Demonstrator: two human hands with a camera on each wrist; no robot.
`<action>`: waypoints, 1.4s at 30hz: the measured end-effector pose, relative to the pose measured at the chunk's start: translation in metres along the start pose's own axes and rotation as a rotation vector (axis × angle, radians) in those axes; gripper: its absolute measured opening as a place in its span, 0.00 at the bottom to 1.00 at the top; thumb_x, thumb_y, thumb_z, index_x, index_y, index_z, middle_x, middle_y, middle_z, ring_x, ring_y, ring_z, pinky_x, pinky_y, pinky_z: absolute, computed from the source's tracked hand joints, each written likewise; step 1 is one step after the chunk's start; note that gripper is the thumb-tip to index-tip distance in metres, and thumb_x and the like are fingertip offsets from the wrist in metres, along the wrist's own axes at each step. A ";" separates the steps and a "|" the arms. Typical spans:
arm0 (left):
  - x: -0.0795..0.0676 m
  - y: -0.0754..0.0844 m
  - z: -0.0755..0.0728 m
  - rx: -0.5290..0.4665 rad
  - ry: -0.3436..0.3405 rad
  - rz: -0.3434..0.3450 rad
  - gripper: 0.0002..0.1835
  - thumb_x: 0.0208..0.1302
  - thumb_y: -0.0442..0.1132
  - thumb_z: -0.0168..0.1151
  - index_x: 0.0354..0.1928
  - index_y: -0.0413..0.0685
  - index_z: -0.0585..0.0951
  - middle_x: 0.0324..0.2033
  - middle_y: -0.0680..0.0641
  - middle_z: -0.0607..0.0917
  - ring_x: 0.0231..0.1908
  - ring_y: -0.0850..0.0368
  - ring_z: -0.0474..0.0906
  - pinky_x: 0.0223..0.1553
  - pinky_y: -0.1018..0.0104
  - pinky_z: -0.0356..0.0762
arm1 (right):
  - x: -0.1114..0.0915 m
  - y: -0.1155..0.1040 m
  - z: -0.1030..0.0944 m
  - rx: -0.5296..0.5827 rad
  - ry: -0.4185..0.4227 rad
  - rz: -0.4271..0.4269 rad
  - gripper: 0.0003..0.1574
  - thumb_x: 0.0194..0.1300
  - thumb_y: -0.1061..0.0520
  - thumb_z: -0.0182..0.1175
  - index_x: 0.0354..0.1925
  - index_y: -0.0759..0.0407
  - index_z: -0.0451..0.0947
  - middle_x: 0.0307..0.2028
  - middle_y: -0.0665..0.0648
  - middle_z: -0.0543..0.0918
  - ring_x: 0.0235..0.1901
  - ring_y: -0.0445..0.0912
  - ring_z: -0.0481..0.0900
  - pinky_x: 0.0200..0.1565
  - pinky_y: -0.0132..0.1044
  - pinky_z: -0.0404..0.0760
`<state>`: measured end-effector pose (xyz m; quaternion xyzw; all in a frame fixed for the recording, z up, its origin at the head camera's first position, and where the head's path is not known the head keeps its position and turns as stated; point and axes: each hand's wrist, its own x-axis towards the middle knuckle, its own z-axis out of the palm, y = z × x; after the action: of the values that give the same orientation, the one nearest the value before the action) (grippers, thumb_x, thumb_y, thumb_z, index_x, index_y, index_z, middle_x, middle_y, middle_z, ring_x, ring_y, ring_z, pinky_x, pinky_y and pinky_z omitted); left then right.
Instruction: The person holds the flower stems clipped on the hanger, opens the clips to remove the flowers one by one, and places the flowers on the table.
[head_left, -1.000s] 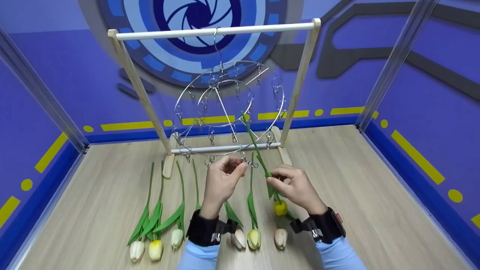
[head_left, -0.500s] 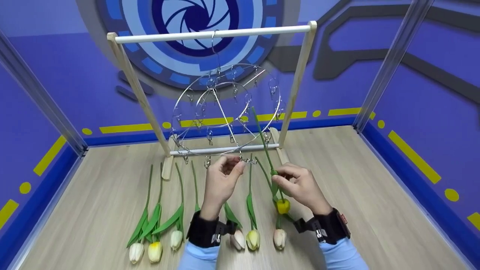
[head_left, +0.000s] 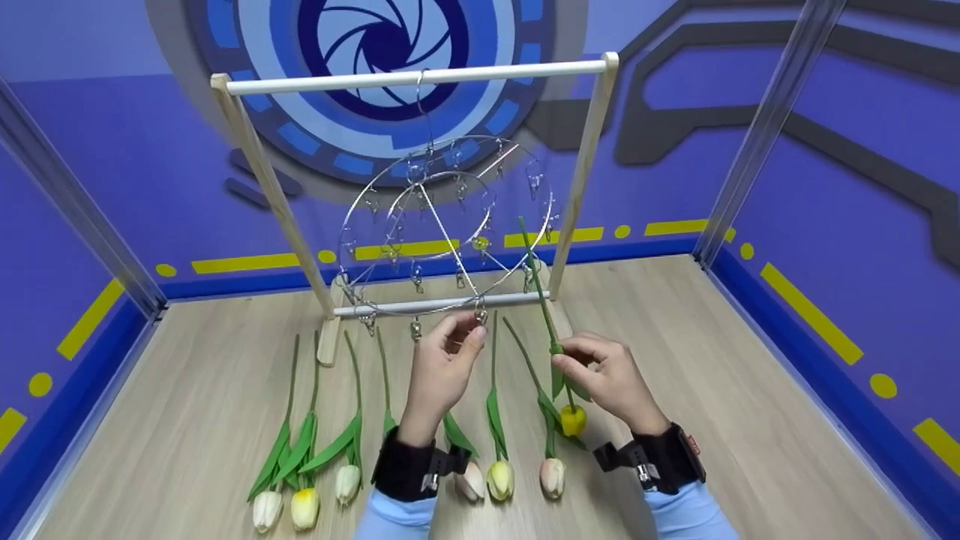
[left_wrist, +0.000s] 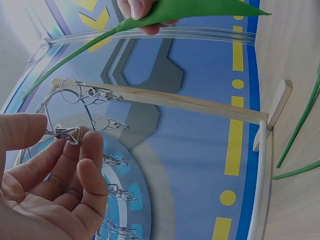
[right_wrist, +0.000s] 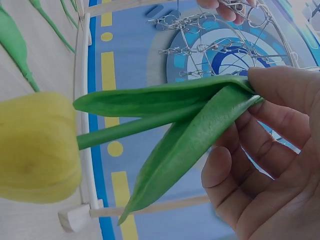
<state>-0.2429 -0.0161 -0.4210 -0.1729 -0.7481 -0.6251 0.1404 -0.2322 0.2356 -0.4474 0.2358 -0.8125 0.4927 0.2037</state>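
Observation:
My right hand [head_left: 604, 371] pinches an artificial yellow tulip [right_wrist: 37, 147] where its green leaves join the stem. The bloom hangs down and the bare stem points up, right of the hanger. With thumb and fingertips my left hand [head_left: 442, 367] holds a small metal clip [left_wrist: 69, 134] at the near edge of the round wire hanger [head_left: 450, 244]. More clips [left_wrist: 117, 192] dangle from the hanger's rings. By its hook, the hanger is suspended from the white bar [head_left: 322, 82] of a wooden stand [head_left: 581, 180]. A gap separates the stem from the held clip.
Several tulips lie in a row on the wooden table [head_left: 750, 360], stems towards the stand: white [head_left: 268, 511], yellow-white [head_left: 305, 508], pale green [head_left: 347, 484], pale yellow [head_left: 500, 480] and pinkish [head_left: 553, 478]. Blue-purple panels [head_left: 90, 150] enclose the back and sides.
My right hand has shifted right with the tulip, its stem drawing away from the left hand. The clip at my left fingertips has turned from sideways to more upright. The head view has tilted slightly.

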 end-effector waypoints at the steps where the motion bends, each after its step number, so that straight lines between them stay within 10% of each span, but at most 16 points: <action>1: -0.001 0.001 -0.001 0.011 -0.001 0.001 0.13 0.74 0.38 0.62 0.55 0.38 0.84 0.44 0.42 0.88 0.40 0.53 0.83 0.42 0.66 0.81 | -0.001 0.000 0.000 -0.002 0.001 0.001 0.08 0.66 0.66 0.68 0.43 0.59 0.89 0.35 0.52 0.87 0.31 0.37 0.77 0.34 0.27 0.76; 42: -0.057 -0.021 -0.074 0.575 0.052 0.247 0.23 0.69 0.36 0.69 0.62 0.35 0.79 0.55 0.39 0.83 0.56 0.43 0.81 0.56 0.49 0.80 | -0.024 0.025 -0.037 -0.192 0.042 0.289 0.04 0.67 0.65 0.67 0.40 0.60 0.88 0.32 0.51 0.84 0.30 0.39 0.76 0.35 0.29 0.75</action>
<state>-0.2014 -0.0973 -0.4507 -0.1996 -0.8637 -0.3703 0.2774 -0.2235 0.2835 -0.4627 0.0857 -0.8769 0.4417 0.1693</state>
